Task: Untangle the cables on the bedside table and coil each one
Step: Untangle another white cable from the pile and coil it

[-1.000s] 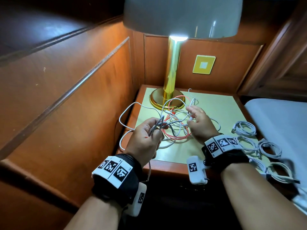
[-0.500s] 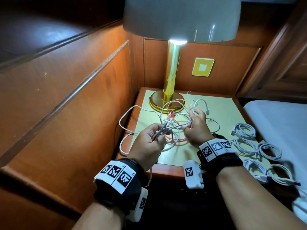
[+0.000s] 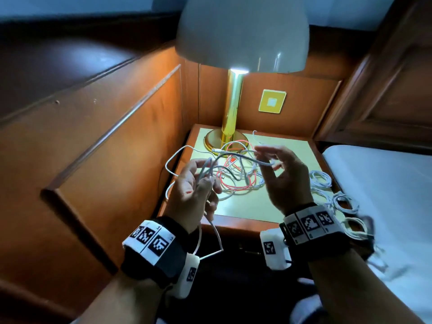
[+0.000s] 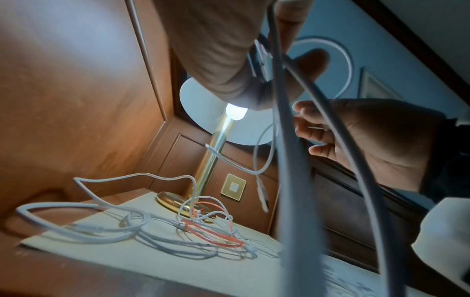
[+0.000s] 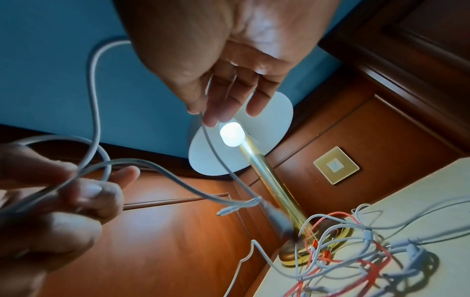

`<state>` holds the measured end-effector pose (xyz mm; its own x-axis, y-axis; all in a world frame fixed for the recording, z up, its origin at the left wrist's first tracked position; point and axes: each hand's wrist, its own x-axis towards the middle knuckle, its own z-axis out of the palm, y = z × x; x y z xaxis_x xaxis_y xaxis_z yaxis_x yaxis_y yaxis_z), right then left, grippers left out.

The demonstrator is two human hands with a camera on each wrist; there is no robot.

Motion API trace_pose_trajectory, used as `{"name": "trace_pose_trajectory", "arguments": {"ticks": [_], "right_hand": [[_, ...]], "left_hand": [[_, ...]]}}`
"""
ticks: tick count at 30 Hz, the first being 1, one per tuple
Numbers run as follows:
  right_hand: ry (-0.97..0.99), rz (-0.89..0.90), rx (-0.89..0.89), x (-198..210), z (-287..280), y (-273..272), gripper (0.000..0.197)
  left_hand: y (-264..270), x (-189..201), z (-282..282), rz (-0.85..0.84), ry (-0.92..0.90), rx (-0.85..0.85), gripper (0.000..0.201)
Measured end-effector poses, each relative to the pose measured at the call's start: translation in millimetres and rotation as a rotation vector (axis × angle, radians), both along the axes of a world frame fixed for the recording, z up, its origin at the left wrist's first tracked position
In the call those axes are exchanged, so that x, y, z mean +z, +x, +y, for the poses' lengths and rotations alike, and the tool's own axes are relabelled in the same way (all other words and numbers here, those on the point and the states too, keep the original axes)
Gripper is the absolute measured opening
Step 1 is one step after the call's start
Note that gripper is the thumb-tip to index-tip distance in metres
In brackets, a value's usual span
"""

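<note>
Cables are being handled above a bedside surface [image 3: 292, 146] with a pale yellow top. The left hand [image 3: 195, 188] is raised over the front left corner, its fingers curled round several loops of a grey cable [image 3: 236, 155]; a tail of this cable hangs below the wrist, over the front edge. From that grip the cable runs across to the right hand [image 3: 284, 176], where it is pinched between thumb and forefinger while the other fingers are spread loosely. In the right wrist view, the connector end [image 5: 277, 219] of this cable is seen dangling below the pinch, blurred.

A tangle [image 3: 236, 176] of white cables and one red cable [image 3: 233, 187] lies on the surface between and beyond the hands, partly over the round foot of a brass lamp [image 3: 232, 118], which is lit under a white shade. One white cable [image 3: 174, 160] of the tangle loops out over the left edge of the surface. Several coiled white cables [image 3: 320, 178] are laid along the right edge, beside a bed with white sheets [image 3: 378, 183]. A brass wall plate [image 3: 272, 101] is fixed to the wooden panel behind the lamp.
</note>
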<state>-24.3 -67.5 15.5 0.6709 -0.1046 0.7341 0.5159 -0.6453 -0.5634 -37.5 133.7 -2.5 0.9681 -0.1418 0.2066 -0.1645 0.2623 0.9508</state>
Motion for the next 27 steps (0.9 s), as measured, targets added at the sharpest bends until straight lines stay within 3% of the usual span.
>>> {"name": "trace_pose_trajectory", "arguments": {"ticks": [4,7,9,11,13,14,17,21,24,27], "right_hand": [[-0.016,0.049,0.033,0,-2,-65,0.008],[0.131,0.222,0.121,-18,-7,-110,0.006],[0.311,0.392,0.197,-28,-12,-137,0.011],[0.3,0.456,0.144,-32,-21,-156,0.016],[0.241,0.472,0.105,-32,-30,-172,0.015],[0.22,0.48,0.105,-31,-33,-179,0.017],[0.205,0.55,0.207,-30,-33,-195,0.019],[0.338,0.597,0.358,-18,-18,-200,0.016],[0.437,0.588,0.332,-8,-13,-191,0.016],[0.486,0.674,0.347,-8,-15,-175,0.028]], "left_hand": [[-52,9,6,0.049,-0.061,0.04,0.029],[-78,-5,12,0.114,0.103,0.088,0.032],[-92,-19,19,0.149,0.39,0.092,0.056],[-104,-27,22,0.145,0.7,0.047,0.094],[-119,-23,16,0.076,0.853,0.034,0.115],[-125,-21,10,0.001,0.867,0.04,0.116],[-138,-18,-7,-0.148,0.713,-0.074,0.086],[-147,-23,-28,-0.099,0.541,-0.329,0.023],[-141,-21,-27,-0.046,0.46,-0.242,0.031],[-120,-14,-14,0.147,0.136,-0.042,0.029]]}}
